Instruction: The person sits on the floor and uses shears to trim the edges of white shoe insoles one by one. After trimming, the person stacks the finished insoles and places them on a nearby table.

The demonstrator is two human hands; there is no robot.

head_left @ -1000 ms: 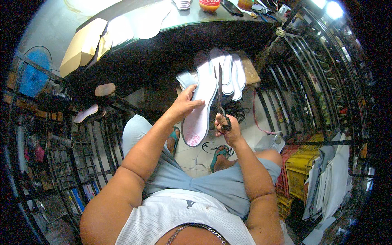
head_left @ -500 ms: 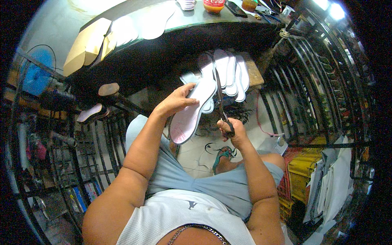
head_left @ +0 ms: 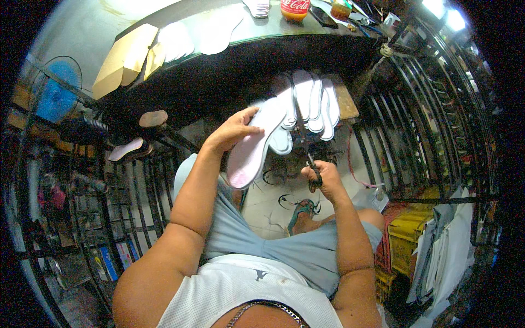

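Both hands were busy in the head view: the left hand (head_left: pixel 234 130) pinched the edge of a pale insole (head_left: pixel 254 145), thumb on its upper face; the right hand (head_left: pixel 324 180) was curled round the handles of dark scissors (head_left: pixel 310 156), whose blades pointed away from the body; whether they touched the insole could not be told; the insole slanted above the gap between the knees, left of the scissors; beyond it, more insoles (head_left: pixel 303 90) lay overlapping on a wooden board (head_left: pixel 346 105); dark curled strips (head_left: pixel 284 202) lay on the floor; farther off, a table (head_left: pixel 252 34) bore a bottle (head_left: pixel 295 11) of orange liquid.
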